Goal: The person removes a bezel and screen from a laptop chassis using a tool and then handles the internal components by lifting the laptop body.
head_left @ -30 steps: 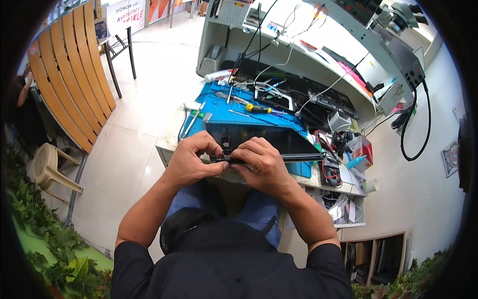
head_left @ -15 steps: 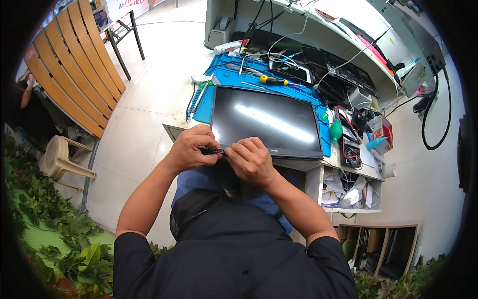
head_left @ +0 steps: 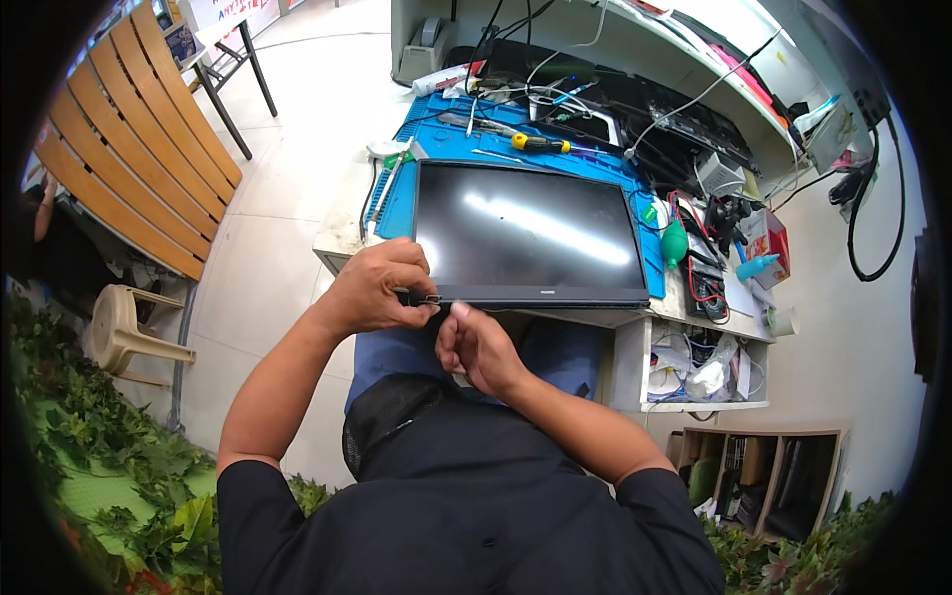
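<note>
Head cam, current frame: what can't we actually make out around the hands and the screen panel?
- Small part at the panel corner: covered by left hand fingers, too small to identify.
- Right hand: grip hidden; fingers curl under, facing away.
- Panel's near edge underside: hidden by the panel.
- Blue mat tools: small and fisheye-bent.

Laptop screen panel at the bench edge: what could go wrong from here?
1. The screen panel has its near edge at the bench edge; it might slip toward the lap.
2. The left hand pinches the corner hinge, the right hand sits just below: prying could crack the glass.
3. The screwdriver behind could scratch the panel if pushed back.
</note>
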The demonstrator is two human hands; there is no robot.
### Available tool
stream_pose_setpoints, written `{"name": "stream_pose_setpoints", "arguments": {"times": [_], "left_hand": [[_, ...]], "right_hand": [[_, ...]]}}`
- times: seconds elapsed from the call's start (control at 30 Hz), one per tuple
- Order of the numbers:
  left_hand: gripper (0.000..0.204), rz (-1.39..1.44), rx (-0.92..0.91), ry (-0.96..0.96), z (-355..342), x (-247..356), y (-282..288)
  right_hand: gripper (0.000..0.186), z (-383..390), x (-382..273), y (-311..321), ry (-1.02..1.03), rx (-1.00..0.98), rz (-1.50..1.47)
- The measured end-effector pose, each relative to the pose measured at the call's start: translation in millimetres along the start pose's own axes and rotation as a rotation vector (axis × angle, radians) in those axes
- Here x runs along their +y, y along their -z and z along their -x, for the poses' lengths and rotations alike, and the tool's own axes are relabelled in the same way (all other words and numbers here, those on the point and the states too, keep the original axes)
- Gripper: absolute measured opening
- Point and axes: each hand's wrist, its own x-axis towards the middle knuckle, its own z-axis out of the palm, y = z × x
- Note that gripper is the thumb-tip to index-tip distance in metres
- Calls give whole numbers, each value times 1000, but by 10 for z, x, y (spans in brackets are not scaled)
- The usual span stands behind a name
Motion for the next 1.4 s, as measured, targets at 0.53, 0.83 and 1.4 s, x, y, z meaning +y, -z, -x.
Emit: {"name": "stream_pose_setpoints", "arguments": {"times": [0.53,0.83,1.4], "left_hand": [[21,75,-9,-20,6,-111,-43],[19,-13,-54,63,-113,155,-21],[11,-517,-232,13,-248,541,-147]], "right_hand": [[45,-164,-4,-176,-94,68,-257],[48,-3,-136,31,-68,124,-273],[47,20,-146,26,-49,108,-264]]}}
